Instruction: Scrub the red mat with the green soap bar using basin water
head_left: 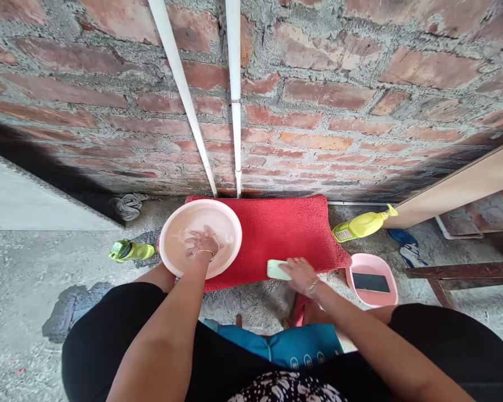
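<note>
Nearest the viewer, the black trousers [113,329] are spreading to both sides, and a blue cushion [305,338] is showing between them. Beyond the left knee, a wet patch [67,312] is darkening the concrete floor [20,285].

The right hand [300,274], wearing a ring and a bracelet, is gripping the right end of a pale green block [276,269]; the block is lying at the near edge of a red cloth [285,223]. To the right, a pink tub [360,265] is standing just beside the cloth's near corner and is holding a dark slab [371,282].

The left hand [204,243], fingers spreading and holding nothing visible, is reaching palm down into the clear water [178,223] of a pale pink basin [238,234]. The basin is resting on the cloth's left end. Left of it, a green bottle [140,250] is lying or standing; its posture cannot be told.

Farther off, a yellow pump bottle [362,224] is appearing at the cloth's right edge, with blue-and-white footwear [411,254] lying beyond it to the right. A grey rag [129,206] is lying at far left. Behind everything, a brick wall [318,100] is rising, with two white pipes [236,100] running down it.
</note>
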Tool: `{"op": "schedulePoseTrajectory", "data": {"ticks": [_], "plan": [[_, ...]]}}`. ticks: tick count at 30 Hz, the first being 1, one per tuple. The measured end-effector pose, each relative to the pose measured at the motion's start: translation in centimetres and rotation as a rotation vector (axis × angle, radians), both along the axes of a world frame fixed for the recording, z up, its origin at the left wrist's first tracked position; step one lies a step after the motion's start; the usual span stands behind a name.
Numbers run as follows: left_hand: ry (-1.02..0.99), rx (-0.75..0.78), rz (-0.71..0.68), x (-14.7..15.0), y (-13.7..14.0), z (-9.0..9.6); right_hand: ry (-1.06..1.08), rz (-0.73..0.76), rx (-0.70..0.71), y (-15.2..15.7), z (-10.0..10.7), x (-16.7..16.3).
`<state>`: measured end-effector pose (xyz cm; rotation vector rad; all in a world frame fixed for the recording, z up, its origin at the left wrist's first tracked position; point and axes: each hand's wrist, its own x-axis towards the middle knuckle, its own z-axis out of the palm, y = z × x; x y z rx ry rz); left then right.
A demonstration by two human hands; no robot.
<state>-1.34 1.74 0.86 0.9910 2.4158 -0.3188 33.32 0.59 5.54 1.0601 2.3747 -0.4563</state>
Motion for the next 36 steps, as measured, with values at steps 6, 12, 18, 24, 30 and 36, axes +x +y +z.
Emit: {"op": "schedulePoseTrajectory", "data": {"ticks": [6, 12, 18, 24, 30, 36], "plan": [[-0.037, 0.014, -0.034, -0.3, -1.0, 1.2, -0.295, -0.304, 0.184, 2.9, 4.7, 12.2], [-0.055, -0.046, -0.133, -1.0, -2.3, 1.9, -0.089, -0.385, 0.142, 3.0, 4.6, 1.9], [-0.069, -0.071, -0.273, -1.2, -2.7, 2.3, 0.080, -0.238, 0.065, 3.1, 1.6, -12.9], [-0.102, -0.052, -0.199, -1.2, -2.2, 2.8, 0.060, -0.177, 0.060, 5.1, 0.1, -10.1], [-0.113, 0.041, -0.188, -0.9, -2.3, 3.0, -0.258, -0.597, 0.186, 7.5, 2.1, 5.3], [-0.137, 0.060, -0.229, 0.6, -2.1, 3.6, -0.083, -0.592, 0.154, 5.6, 3.6, 2.7]]}}
